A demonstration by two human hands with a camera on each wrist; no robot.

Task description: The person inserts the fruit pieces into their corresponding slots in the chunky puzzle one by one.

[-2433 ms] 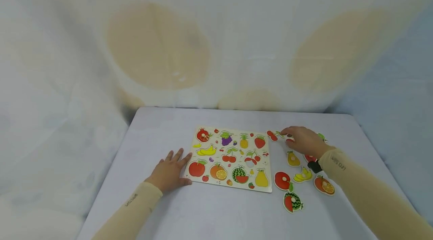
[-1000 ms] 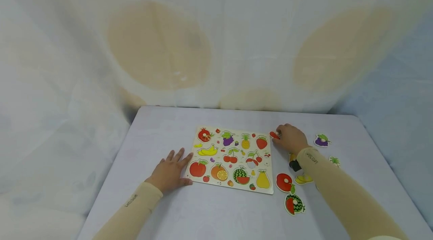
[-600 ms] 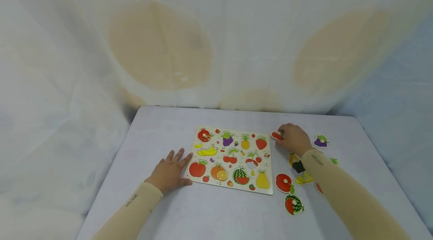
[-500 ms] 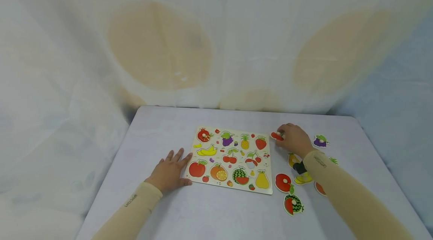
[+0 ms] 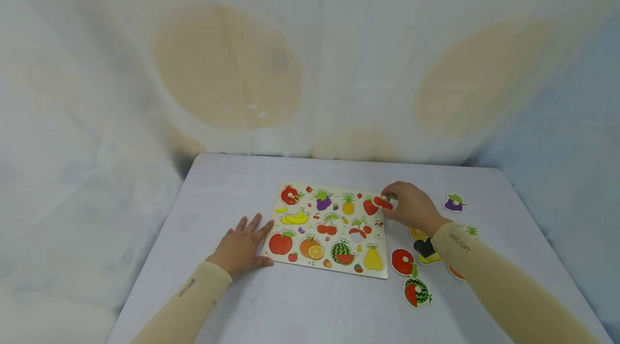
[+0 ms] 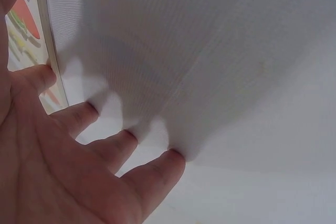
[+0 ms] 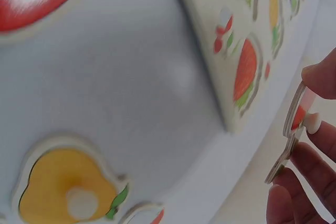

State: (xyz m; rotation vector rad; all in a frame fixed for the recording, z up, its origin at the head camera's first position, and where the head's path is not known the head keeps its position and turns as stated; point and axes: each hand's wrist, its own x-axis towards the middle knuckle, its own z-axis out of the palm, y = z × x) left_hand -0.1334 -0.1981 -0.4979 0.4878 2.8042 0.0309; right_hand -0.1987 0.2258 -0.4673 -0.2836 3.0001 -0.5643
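Note:
A fruit puzzle board (image 5: pixel 334 266) lies in the middle of the pale table (image 5: pixel 290 311). My right hand (image 5: pixel 409 205) pinches a red cherry piece (image 5: pixel 382 203) and holds it over the board's right edge, beside the strawberry slot (image 5: pixel 370 206). In the right wrist view the cherry piece (image 7: pixel 294 129) stands on edge between my fingertips (image 7: pixel 320 80), above the board (image 7: pixel 220 85). My left hand (image 5: pixel 240 247) lies flat on the table with fingers spread, touching the board's left edge. In the left wrist view its fingers (image 6: pixel 79 116) press the cloth next to the board (image 6: pixel 50 51).
Loose fruit pieces lie right of the board: an apple (image 5: pixel 403 261), a watermelon (image 5: pixel 416 292), a pear (image 5: pixel 417 234), a banana (image 5: pixel 426 259), grapes (image 5: pixel 453 204). A draped cloth backdrop (image 5: pixel 310 53) rises behind the table. The table's right edge is close to the pieces.
My right hand has carried the cherry piece left, from the table beside the board to over the board's right edge. The left hand has stayed still.

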